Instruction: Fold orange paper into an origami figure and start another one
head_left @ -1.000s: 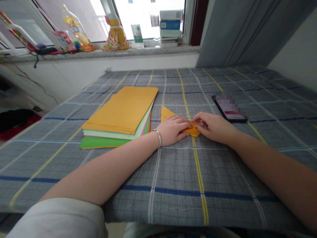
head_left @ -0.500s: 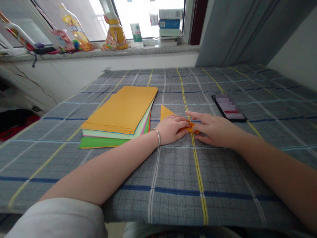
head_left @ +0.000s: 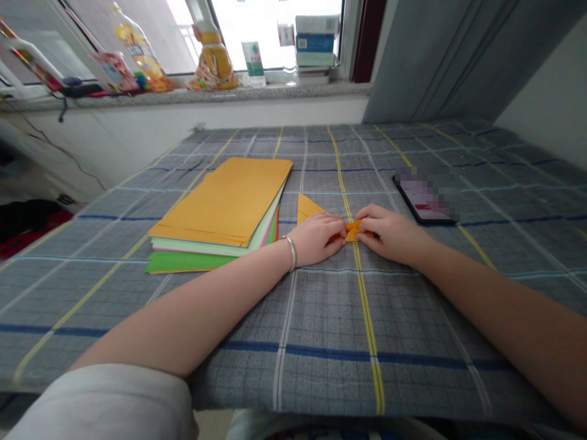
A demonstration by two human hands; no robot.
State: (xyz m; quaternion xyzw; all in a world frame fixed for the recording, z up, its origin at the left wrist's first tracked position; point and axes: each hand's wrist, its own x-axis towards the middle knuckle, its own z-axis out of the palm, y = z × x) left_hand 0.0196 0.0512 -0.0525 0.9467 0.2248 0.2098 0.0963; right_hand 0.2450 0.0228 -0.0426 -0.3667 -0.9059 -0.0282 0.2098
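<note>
From my remote seat I see the folded orange paper (head_left: 308, 209) low on the cloth-covered bench (head_left: 330, 318), the left hand (head_left: 318, 238) closed over its middle, apparently to steady it, while the right hand (head_left: 389, 235) pinches the near-right end, probably for finer control. The paper stack (head_left: 224, 198) and phone (head_left: 426, 201) lie to either side, which I judge leaves both hands working room.

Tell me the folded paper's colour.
Yellow-orange; the folded paper shows best in the head view.
</note>
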